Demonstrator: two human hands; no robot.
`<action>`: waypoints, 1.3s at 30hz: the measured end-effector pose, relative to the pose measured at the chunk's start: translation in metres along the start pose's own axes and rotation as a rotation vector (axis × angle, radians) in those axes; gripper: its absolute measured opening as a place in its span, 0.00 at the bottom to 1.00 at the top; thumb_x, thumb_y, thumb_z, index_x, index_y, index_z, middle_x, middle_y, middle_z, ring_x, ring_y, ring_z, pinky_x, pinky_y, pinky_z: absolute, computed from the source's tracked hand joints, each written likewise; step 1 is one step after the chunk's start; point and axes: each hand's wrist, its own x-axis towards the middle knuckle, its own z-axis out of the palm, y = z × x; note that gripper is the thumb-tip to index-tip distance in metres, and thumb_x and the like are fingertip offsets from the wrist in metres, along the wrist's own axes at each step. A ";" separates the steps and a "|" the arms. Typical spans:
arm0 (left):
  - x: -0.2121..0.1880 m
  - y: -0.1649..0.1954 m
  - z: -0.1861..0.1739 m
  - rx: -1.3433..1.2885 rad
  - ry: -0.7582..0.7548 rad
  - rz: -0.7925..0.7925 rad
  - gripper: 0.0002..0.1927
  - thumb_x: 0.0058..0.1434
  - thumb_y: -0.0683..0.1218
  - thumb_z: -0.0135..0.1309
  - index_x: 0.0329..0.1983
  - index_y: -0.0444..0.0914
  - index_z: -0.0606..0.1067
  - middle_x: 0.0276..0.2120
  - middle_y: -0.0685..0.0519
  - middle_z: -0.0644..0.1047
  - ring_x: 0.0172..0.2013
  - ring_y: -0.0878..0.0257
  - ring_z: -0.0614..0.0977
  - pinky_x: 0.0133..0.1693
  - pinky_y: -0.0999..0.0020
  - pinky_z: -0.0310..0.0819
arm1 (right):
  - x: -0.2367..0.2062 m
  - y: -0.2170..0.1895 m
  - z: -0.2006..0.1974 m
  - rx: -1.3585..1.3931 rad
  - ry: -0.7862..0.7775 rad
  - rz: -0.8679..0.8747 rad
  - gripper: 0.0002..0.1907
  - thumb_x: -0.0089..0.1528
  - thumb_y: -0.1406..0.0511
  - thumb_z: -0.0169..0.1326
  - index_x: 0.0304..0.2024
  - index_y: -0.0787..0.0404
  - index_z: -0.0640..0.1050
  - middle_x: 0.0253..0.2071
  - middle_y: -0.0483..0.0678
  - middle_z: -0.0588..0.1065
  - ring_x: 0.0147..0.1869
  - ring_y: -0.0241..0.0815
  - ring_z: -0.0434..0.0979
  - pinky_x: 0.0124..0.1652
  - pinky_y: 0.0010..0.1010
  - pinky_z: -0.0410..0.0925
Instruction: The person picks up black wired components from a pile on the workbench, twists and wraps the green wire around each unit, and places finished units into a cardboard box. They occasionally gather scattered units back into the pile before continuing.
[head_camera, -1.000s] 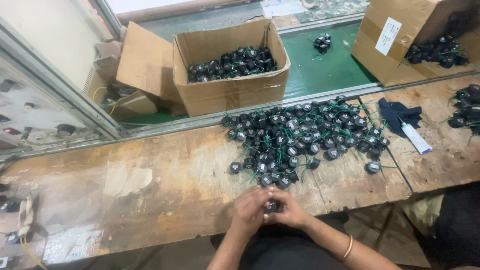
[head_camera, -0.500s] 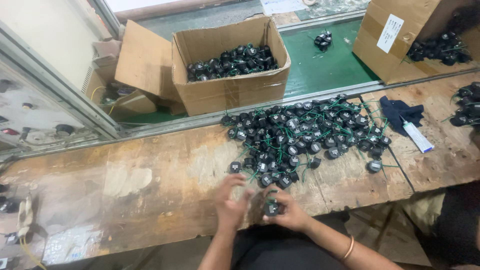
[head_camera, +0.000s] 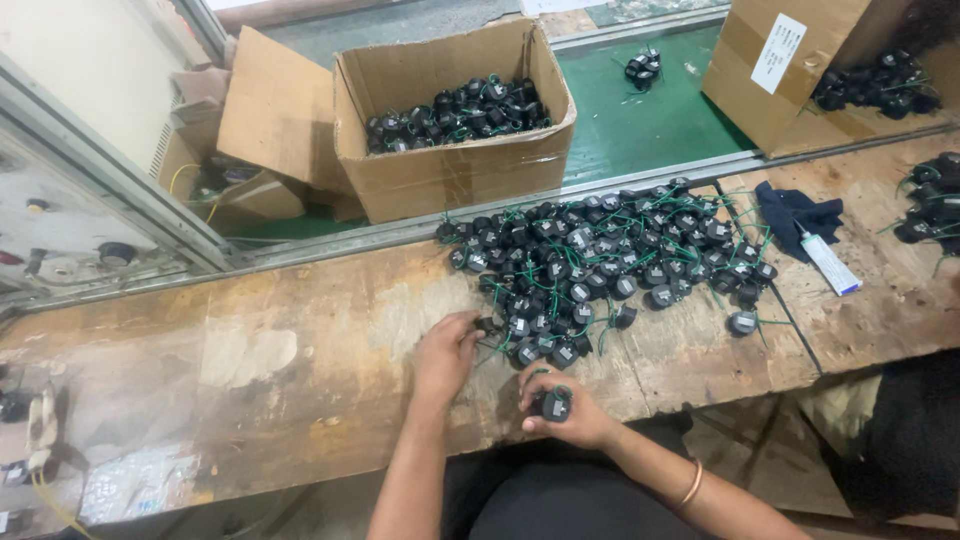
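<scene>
Two hands work at our worn wooden bench (head_camera: 300, 400). Our left hand (head_camera: 445, 355) pinches a small black part with green wires (head_camera: 488, 326) at the near edge of the heap of parts (head_camera: 600, 265). Just right of it, our right hand (head_camera: 560, 410) curls tight around another black part (head_camera: 553, 404). Behind stands a cardboard box (head_camera: 455, 175) full of them; farther right lies a dark cloth (head_camera: 790, 215).

Left hand (head_camera: 445, 355), forearm extended toward twelve o'clock, fingers pinched closed; right hand (head_camera: 562, 410) at four o'clock of it, fingers curled shut.
</scene>
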 end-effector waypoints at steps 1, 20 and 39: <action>-0.004 -0.001 -0.006 -0.024 0.034 0.024 0.17 0.57 0.41 0.61 0.51 0.40 0.80 0.46 0.48 0.82 0.47 0.51 0.84 0.47 0.62 0.78 | 0.000 -0.001 0.000 0.021 -0.001 0.018 0.15 0.57 0.60 0.69 0.37 0.60 0.78 0.46 0.48 0.72 0.55 0.44 0.73 0.56 0.36 0.65; -0.046 0.064 0.032 -0.310 0.116 0.406 0.13 0.52 0.32 0.63 0.40 0.39 0.83 0.37 0.51 0.84 0.35 0.55 0.85 0.38 0.64 0.78 | -0.018 0.042 -0.003 -0.153 0.021 0.076 0.27 0.56 0.57 0.70 0.53 0.62 0.77 0.53 0.53 0.76 0.61 0.51 0.75 0.61 0.42 0.66; -0.045 0.022 0.014 -0.503 0.263 -0.001 0.08 0.55 0.37 0.63 0.36 0.35 0.76 0.42 0.49 0.79 0.43 0.58 0.81 0.46 0.67 0.79 | 0.019 -0.031 -0.018 -0.197 0.053 0.013 0.19 0.50 0.69 0.69 0.44 0.62 0.81 0.50 0.52 0.75 0.56 0.49 0.76 0.56 0.40 0.68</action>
